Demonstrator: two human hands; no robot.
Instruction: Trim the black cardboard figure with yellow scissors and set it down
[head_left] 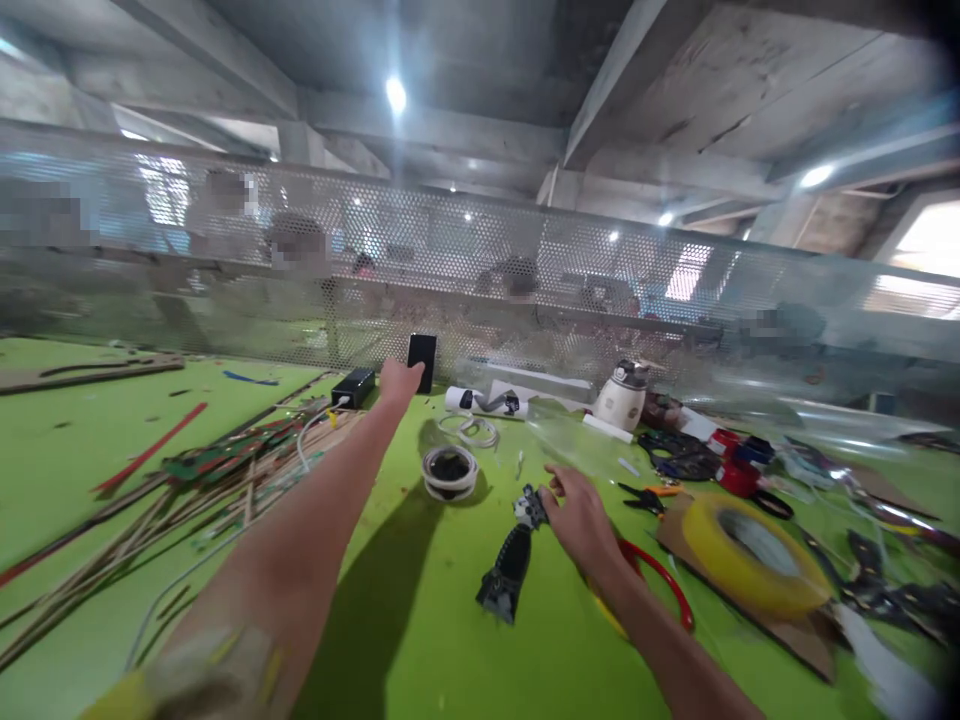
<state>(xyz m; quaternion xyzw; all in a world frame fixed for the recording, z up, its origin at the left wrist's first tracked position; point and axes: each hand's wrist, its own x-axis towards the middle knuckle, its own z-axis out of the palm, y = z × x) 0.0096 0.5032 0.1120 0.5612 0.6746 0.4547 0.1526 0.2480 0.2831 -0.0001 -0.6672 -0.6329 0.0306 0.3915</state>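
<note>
My left hand [399, 382] reaches far across the green table, its fingers closed on the lower left edge of a dark phone [422, 358] that stands upright by the mesh partition. My right hand [579, 512] rests lower, fingers loosely bent and apart. Its thumb is at the upper end of a dark grey and white piece [514, 560] with a ribbed middle; whether it touches is hard to tell. Between my hands sits a roll of white cord [450, 472], with a loose white cable [472, 432] behind it.
Yellow tape [754, 550], red-handled scissors [660, 580], orange-black pliers [649, 495] and a grey-white container [622, 395] stand or lie on the right. Thin sticks [150, 530] and a black power adapter [352, 388] are on the left. A mesh partition [450, 250] closes the back; people sit beyond it.
</note>
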